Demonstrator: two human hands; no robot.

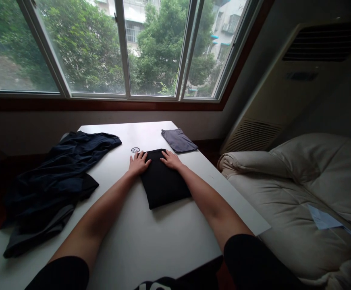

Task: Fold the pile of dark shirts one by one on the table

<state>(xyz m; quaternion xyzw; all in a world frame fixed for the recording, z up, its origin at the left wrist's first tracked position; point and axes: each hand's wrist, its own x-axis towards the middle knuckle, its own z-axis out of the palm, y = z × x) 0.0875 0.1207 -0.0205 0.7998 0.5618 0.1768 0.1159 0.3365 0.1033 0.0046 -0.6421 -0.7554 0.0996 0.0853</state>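
A folded black cloth [166, 183] lies flat on the white table [127, 249]. My left hand [139, 163] rests on its far left corner with the fingers spread. On the far right part of the same cloth lies my right hand [171, 159], its fingers also apart. Just beyond my left hand is a small dark ring-shaped item [135, 150]. A folded grey cloth [179, 140] sits farther back, to the right of the black one.
Dark blue and black garments [57, 173] are heaped along the table's left side, partly over its edge. A beige sofa [262, 189] stands to the right, with a pale blue sheet [323, 217] on it. Behind the table are a window and a floor-standing air conditioner [284, 88].
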